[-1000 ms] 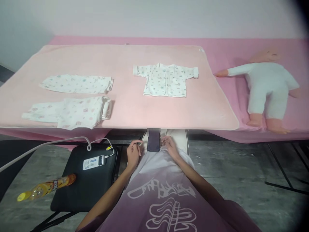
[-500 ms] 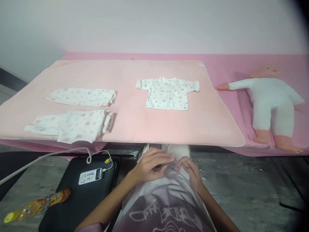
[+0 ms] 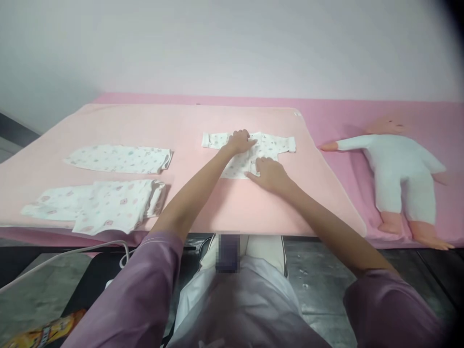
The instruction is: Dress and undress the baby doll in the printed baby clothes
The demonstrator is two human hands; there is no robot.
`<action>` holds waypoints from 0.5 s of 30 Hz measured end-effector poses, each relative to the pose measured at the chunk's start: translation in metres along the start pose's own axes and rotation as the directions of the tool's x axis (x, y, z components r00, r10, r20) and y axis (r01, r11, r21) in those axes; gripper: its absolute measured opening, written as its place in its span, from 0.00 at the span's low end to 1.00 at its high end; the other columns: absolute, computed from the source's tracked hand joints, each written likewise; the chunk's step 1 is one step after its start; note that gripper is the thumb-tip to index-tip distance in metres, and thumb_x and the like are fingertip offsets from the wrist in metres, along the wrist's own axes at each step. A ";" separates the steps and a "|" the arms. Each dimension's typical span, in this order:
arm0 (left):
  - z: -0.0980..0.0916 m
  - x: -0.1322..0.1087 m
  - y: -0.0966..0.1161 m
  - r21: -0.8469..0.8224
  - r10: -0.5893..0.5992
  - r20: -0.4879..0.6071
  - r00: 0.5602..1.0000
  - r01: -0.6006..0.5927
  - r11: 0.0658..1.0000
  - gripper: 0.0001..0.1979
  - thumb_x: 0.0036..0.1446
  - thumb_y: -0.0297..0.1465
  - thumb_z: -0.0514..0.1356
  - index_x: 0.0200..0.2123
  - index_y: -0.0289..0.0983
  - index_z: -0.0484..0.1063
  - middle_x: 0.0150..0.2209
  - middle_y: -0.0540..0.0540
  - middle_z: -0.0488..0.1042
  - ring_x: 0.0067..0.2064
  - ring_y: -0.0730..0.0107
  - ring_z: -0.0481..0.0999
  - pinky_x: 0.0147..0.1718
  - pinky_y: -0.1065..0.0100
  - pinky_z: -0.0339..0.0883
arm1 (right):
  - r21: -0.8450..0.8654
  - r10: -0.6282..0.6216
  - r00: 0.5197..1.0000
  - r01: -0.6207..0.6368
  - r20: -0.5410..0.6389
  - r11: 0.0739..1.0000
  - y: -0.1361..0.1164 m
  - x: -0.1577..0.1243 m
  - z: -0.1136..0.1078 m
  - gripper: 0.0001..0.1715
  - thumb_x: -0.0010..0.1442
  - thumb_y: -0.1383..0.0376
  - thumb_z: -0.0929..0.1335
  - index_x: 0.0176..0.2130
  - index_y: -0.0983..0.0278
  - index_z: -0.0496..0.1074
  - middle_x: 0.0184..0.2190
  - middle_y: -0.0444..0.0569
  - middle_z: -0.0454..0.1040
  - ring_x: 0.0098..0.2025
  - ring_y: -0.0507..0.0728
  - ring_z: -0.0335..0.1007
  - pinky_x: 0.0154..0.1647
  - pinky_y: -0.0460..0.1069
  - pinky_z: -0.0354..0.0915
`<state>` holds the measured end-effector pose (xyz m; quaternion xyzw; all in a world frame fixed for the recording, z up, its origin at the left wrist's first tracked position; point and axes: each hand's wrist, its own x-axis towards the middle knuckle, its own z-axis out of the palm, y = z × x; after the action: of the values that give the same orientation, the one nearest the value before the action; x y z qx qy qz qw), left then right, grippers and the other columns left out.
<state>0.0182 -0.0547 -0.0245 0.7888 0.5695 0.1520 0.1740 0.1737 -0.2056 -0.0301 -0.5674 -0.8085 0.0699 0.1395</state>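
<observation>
The patterned baby jacket (image 3: pixel 237 166) lies front up, sleeves spread to both sides, on a light pink mat (image 3: pixel 188 124) over the pink-covered counter (image 3: pixel 339 121). Both hands are on it. The left hand (image 3: pixel 239 142) is at the upper middle, near the neckline, palm down, its fingers bent and its thumb reaching out to the right. The right hand (image 3: pixel 270 175) is lower, over the right front near the hem, its fingers curled and half closed, its thumb pointing left. Whether either has fabric pinched cannot be told. The jacket's pale cuffs show at both ends.

To the left on the mat lie two patterned garments: a narrow, flat one (image 3: pixel 119 159) farther back, and a thicker folded one (image 3: pixel 112 205) near the front edge. To the right, beyond the mat, a doll (image 3: pixel 402 166) in a white suit lies on the pink cover, one hand at the mat's border. Below the counter at lower left are a white cable (image 3: pixel 68 259) and part of an orange-labelled bottle (image 3: pixel 52 330).
</observation>
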 end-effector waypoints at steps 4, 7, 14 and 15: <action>0.002 0.048 -0.004 0.095 0.009 0.190 0.982 -0.027 0.995 0.18 0.63 0.43 0.67 0.49 0.37 0.78 0.55 0.37 0.81 0.60 0.45 0.76 0.66 0.49 0.61 | -0.085 -0.109 0.985 0.121 0.134 0.989 0.017 0.022 0.011 0.14 0.77 0.60 0.64 0.38 0.63 0.69 0.42 0.54 0.77 0.41 0.61 0.71 0.40 0.54 0.58; -0.004 0.071 -0.002 0.095 -0.020 0.322 0.947 -0.011 0.995 0.14 0.60 0.43 0.66 0.37 0.38 0.79 0.43 0.39 0.83 0.50 0.47 0.81 0.58 0.51 0.68 | -0.020 -0.179 0.976 0.183 0.127 0.983 0.026 0.023 0.010 0.13 0.74 0.68 0.64 0.34 0.62 0.66 0.36 0.50 0.75 0.37 0.58 0.69 0.38 0.53 0.56; -0.019 0.092 0.018 0.207 -0.153 0.428 0.891 0.068 0.976 0.17 0.52 0.41 0.70 0.41 0.36 0.83 0.40 0.38 0.83 0.46 0.47 0.82 0.48 0.55 0.73 | 0.134 -0.133 0.983 0.115 0.128 0.984 0.026 0.024 0.013 0.25 0.69 0.49 0.74 0.34 0.60 0.61 0.37 0.48 0.73 0.39 0.59 0.67 0.39 0.52 0.57; -0.019 0.090 0.017 0.219 -0.156 0.433 0.888 0.064 0.974 0.17 0.51 0.41 0.71 0.40 0.37 0.83 0.38 0.38 0.82 0.46 0.47 0.83 0.49 0.55 0.73 | 0.144 -0.143 0.979 0.122 0.145 0.982 0.025 0.024 0.013 0.25 0.69 0.50 0.74 0.34 0.60 0.61 0.38 0.49 0.73 0.40 0.59 0.67 0.39 0.52 0.58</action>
<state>0.0517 0.0282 0.0038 0.7821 0.5705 -0.1013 0.2293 0.1851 -0.1740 -0.0454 -0.4944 -0.8464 0.1585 0.1185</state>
